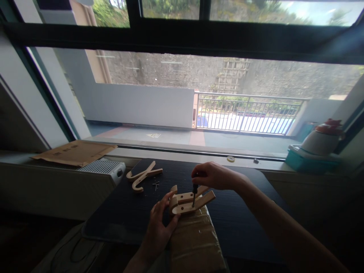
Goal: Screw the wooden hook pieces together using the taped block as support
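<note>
My right hand point(209, 175) is closed around the dark handle of a screwdriver point(194, 192), which stands upright with its tip at a hole in a wooden hook point(186, 208). A second wooden hook point(184, 197) lies alongside it, and both have dark holes along their flat faces. Fingers and thumb of my left hand point(160, 218) grip the rounded end of the near hook. Under the hooks is a long brown cardboard box point(196, 239) wrapped in clear tape. Two more wooden hooks point(145, 174) lie crossed on the dark table point(127, 212), beside several screws point(156, 185).
On the radiator point(104, 165) at left lies a brown paper envelope point(76, 151). The window sill point(199, 156) behind the table carries a tape roll point(231, 159), a small metallic object point(256, 160) and a teal box point(309, 159) with a white-and-orange container point(322, 139) on top.
</note>
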A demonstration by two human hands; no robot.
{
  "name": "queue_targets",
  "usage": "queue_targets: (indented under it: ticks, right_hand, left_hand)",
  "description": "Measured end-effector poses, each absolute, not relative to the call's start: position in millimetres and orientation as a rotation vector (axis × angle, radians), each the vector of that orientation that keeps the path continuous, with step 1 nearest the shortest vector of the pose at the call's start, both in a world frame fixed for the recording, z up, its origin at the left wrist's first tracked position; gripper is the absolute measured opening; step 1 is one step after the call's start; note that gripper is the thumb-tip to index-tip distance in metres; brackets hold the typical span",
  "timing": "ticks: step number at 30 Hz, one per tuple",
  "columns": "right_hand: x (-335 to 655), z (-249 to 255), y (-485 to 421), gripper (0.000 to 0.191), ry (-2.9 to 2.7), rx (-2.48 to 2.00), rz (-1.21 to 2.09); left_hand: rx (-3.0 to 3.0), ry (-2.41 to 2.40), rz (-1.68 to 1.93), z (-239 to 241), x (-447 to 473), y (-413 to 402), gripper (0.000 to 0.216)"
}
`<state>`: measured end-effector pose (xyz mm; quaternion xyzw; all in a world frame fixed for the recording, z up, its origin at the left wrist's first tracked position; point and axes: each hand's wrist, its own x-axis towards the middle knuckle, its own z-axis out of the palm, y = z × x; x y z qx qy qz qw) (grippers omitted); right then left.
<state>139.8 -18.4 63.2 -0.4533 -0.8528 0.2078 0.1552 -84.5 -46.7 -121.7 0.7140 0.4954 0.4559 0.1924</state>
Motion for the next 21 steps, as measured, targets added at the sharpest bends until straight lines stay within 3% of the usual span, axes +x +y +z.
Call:
queue_targets:
  ticks: [12, 21]
  right_hand:
    - [138.7, 65.2, -16.2, 0.024, -2.471, -1.227, 0.677]
    - [134.6, 61.6, -17.2, 0.026, -2.428, -1.339, 0.52]
  left_hand:
    - [1.986, 1.378, 1.296, -125.4, -84.5, -45.1, 0.057]
    - [2.046, 1.377, 1.297, -124.1, -84.1, -45.8, 0.054]
